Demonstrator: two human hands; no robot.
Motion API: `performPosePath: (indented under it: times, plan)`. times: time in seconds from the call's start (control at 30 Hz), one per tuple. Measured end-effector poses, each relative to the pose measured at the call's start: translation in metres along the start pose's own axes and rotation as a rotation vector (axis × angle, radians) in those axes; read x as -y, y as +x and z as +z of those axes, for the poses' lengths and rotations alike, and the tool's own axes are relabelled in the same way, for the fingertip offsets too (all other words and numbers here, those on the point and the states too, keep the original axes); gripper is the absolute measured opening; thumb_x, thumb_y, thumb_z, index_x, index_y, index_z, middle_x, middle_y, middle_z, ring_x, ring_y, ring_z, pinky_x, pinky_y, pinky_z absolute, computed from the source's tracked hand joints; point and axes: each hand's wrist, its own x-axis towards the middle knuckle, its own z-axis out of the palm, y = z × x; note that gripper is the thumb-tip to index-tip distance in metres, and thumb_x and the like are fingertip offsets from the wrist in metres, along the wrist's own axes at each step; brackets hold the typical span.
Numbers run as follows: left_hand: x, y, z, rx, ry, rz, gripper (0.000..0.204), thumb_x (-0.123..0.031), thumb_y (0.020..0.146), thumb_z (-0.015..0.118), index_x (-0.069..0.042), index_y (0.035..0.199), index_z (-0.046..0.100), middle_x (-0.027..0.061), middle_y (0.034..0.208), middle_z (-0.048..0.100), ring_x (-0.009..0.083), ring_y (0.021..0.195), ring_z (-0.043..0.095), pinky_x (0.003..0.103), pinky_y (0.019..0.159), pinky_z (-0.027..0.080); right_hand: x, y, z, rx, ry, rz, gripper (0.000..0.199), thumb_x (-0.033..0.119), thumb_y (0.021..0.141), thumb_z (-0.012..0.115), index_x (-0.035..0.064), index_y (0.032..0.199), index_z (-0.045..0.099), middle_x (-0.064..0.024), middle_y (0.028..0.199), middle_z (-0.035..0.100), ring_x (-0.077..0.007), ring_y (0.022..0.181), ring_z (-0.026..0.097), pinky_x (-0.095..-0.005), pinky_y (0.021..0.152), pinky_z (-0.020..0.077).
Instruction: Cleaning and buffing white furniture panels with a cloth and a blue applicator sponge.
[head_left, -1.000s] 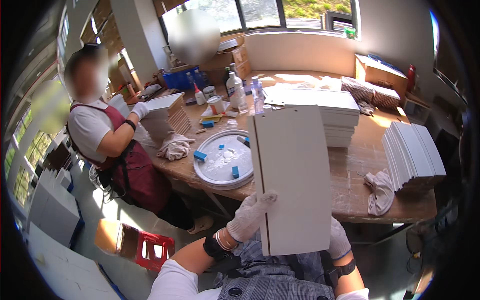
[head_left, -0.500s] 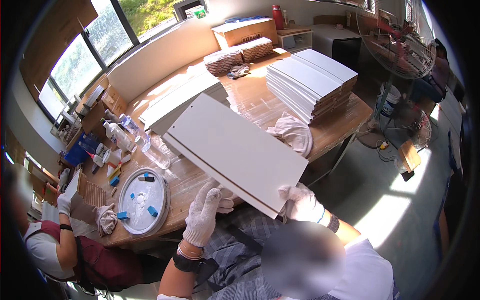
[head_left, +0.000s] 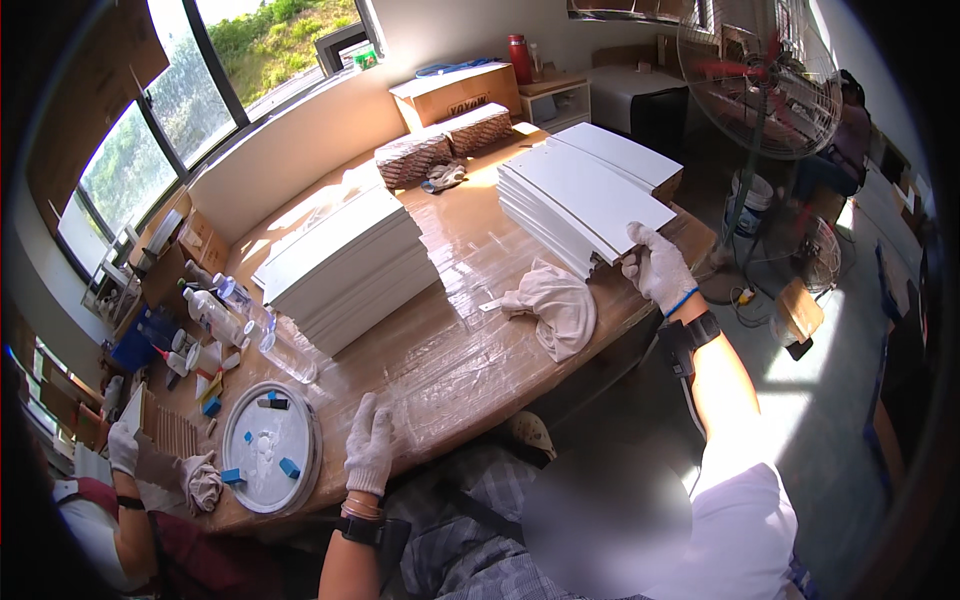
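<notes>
My right hand [head_left: 660, 268], in a white work glove, grips the near right corner of a white panel [head_left: 595, 195]. This panel lies on top of the right-hand stack of white panels [head_left: 535, 222], slightly askew to a panel beside it. Over the near table edge, my gloved left hand [head_left: 369, 445] has its fingers stretched out and holds nothing. A crumpled pale cloth [head_left: 560, 315] rests between my hands, just in front of the right stack. Farther back on the left stands another stack of white panels [head_left: 350, 255].
A round white lid [head_left: 255, 482] with blue blocks, plus several bottles [head_left: 212, 315], occupies the table's left side. A co-worker's gloved hand [head_left: 122, 448] is at far left. Cardboard box [head_left: 455, 95] and wrapped bundles [head_left: 412, 160] stand behind. A fan [head_left: 760, 80] stands right.
My right hand has carried the white panel from in front of me to the right stack. My left hand has moved slightly left and down, away from the panel. The view has shifted.
</notes>
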Motion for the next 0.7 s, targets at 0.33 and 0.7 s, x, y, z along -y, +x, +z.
performPosePath:
  times: [0.33,0.7]
  plan:
    - [-0.016,0.022,0.006,-0.003,0.285,0.085,0.050,-0.031,0.095,0.052,0.002,0.132,0.048,0.0198,0.135,0.050,0.0297,0.127,0.046,0.034,0.105,0.035,0.009,0.036,-0.007,-0.196,-0.191,-0.026,0.016,0.024,0.090,0.060,0.0097,0.099,0.060,-0.0047,0.083,0.058,-0.0142,0.058,0.054,-0.0243,0.047,0.0456]
    - [0.021,0.033,0.004,-0.018,-0.312,-0.137,0.039,-0.012,0.097,0.050,0.001,0.134,0.045,0.0068,0.095,0.062,0.0065,0.070,0.053,0.020,0.063,0.048,-0.019,0.024,0.003,-0.315,-2.019,-0.824,0.074,0.055,0.082,0.059,0.0114,0.139,0.040,-0.0200,0.145,0.032,-0.0377,0.134,0.029,-0.0488,0.110,0.0244]
